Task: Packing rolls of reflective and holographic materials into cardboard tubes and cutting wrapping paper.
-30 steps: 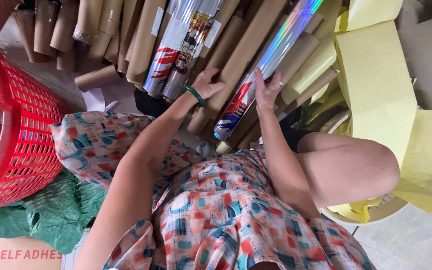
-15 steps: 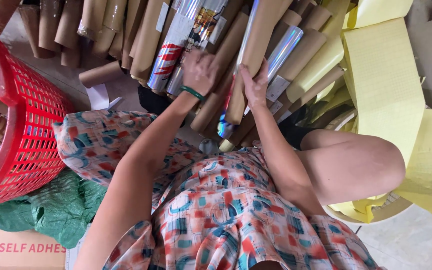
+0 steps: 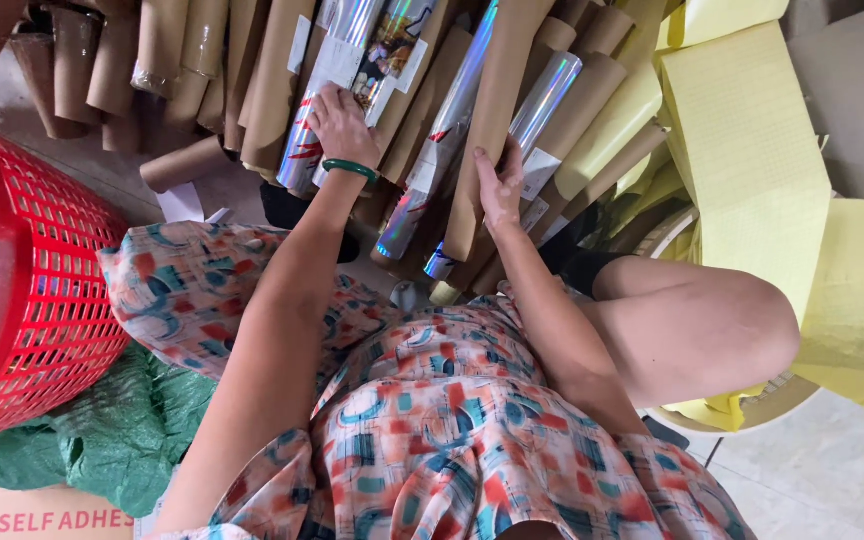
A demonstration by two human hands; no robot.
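Both arms stretched forward, left hand (image 3: pixel 344 128) palm-down, fingers curled, right hand (image 3: pixel 500 188) fingers extended upward

2 hands: left hand (image 3: pixel 342 125) w/ 1 green bangle (image 3: pixel 350 168), right hand (image 3: pixel 500 185). 1 red basket (image 3: pixel 42 290), left of the roll pile. Shiny foil rolls in the pile: approx. 4 visible – 2 under left hand (image 3: pixel 327 100), 1 mid (image 3: pixel 437 150), 1 by right hand (image 3: pixel 542 105). Brown paper rolls (image 3: pixel 492 110): too many to count, over 10. Yellow sheets (image 3: pixel 752 150): several, right of pile. 1 green bag (image 3: pixel 122 430) below basket.
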